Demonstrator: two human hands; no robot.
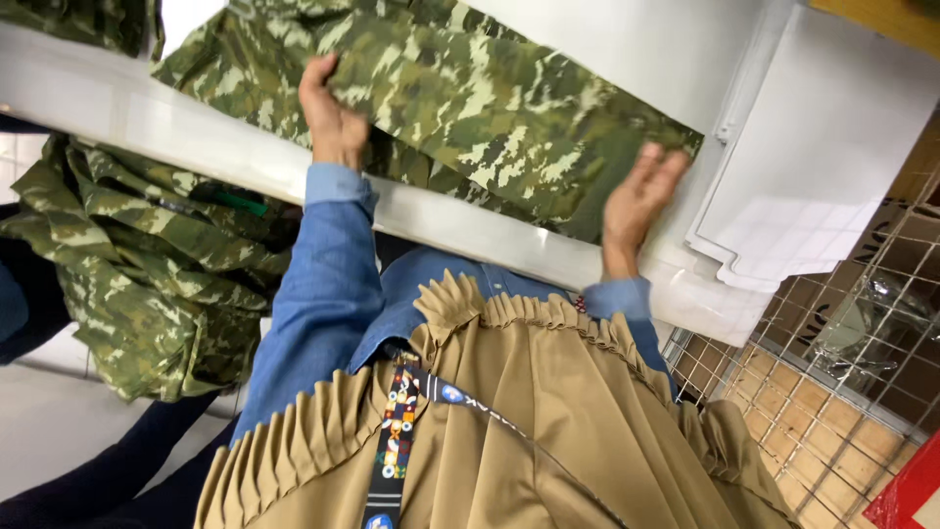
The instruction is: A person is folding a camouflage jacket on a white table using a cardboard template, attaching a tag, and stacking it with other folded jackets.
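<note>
So here both hands are on a piece of green camouflage fabric [460, 108] spread across a white table [117, 108], far from the body and running from upper left toward the right. The left hand [331, 110] has its fingers curled over the cloth's edge, pinching a fold, while the right hand [638, 201] sits at the near right corner with fingers fairly wide and splayed, pressing or just brushing the edge; it's a bit blurred, so I can't tell if it really grips anything. What I'd worry about: only 1 hand has a proper hold, so if the left pulls, the right corner could slide out and the piece would skew or bunch up. Part of the fabric also hangs over the near table edge, so its own weight might drag it off toward the person's lap. There's a heap of more camouflage pieces [147, 284] off the near left side, drooping below the table, and a stray tug could mix layers up with it. On the right, a stack of white flat boards [822, 147] lies just beside the cloth, so a sweep of the right hand could knock those toward the wire grid rack [832, 392]. The lanyard [397, 441] dangling over the tan pleated garment [548, 411] could catch too if the person leans in.
</note>
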